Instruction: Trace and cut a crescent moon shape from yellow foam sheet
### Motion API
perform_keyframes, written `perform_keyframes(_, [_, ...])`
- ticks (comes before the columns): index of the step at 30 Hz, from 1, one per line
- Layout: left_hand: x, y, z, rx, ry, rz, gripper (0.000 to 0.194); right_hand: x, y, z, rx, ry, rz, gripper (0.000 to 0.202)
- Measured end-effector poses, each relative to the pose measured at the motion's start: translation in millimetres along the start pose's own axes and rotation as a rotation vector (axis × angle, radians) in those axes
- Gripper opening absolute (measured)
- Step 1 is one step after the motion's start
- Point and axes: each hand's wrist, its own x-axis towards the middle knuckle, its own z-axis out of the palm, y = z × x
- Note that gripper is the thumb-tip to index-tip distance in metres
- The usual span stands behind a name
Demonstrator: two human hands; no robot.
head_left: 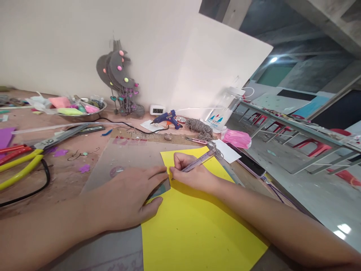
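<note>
A bright yellow sheet (203,229) lies at an angle on a translucent mat (118,248). My right hand (194,175) grips a pen (199,161) with a pale patterned barrel, its tip down at the sheet's left part. Just left of that tip, my left hand (126,195) rests flat with its fingers stretched toward the pen. Under those fingers shows part of a flat grey-green piece (160,190), overlapping the sheet's left edge. Most of that piece is hidden by the hand.
Yellow- and red-handled scissors (50,141) lie at left, below a metal bowl (81,116) of colourful bits. Behind the sheet are a blue glue gun (169,118), grey yarn (200,128) and a clear bottle (225,109). A phone (251,162) lies along the right edge.
</note>
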Motion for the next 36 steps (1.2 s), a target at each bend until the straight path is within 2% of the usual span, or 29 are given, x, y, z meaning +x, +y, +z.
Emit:
perform_keyframes(2, [-0.4,0.2,-0.1,-0.006,-0.003,0.001,0.05,0.3,-2.9,-0.3,0.055,0.013,-0.001,0.027])
perform_keyframes(7, [-1.2,0.3,0.5,-0.016,0.002,-0.013,0.052,6.0,-2.5,-12.7,0.236,0.232,-0.001,0.03])
perform_keyframes(9, [-1.2,0.5,0.3,-0.025,0.01,-0.016,0.052,8.2,0.1,-18.8,0.244,0.263,0.018,0.03])
perform_keyframes(15, [-0.1,2.0,-2.5,-0.03,-0.01,-0.003,0.052,13.8,-0.8,-27.3,0.129,0.189,0.031,0.029])
perform_keyframes(20, [0.9,2.6,-3.4,-0.038,0.001,0.005,0.05,32.0,-5.7,-25.7,0.066,0.132,0.064,0.025])
perform_keyframes(26, [-0.2,1.9,-1.3,-0.022,0.025,0.025,0.048,62.5,9.5,-13.1,-0.121,0.199,-0.101,0.023])
perform_keyframes(30, [0.1,1.7,-1.1,-0.007,0.012,0.026,0.047,66.1,14.2,-5.1,-0.078,0.214,-0.055,0.021])
perform_keyframes(36, [1.4,2.1,-1.6,-0.008,0.017,0.019,0.048,62.2,10.1,-3.8,-0.082,0.212,-0.028,0.02])
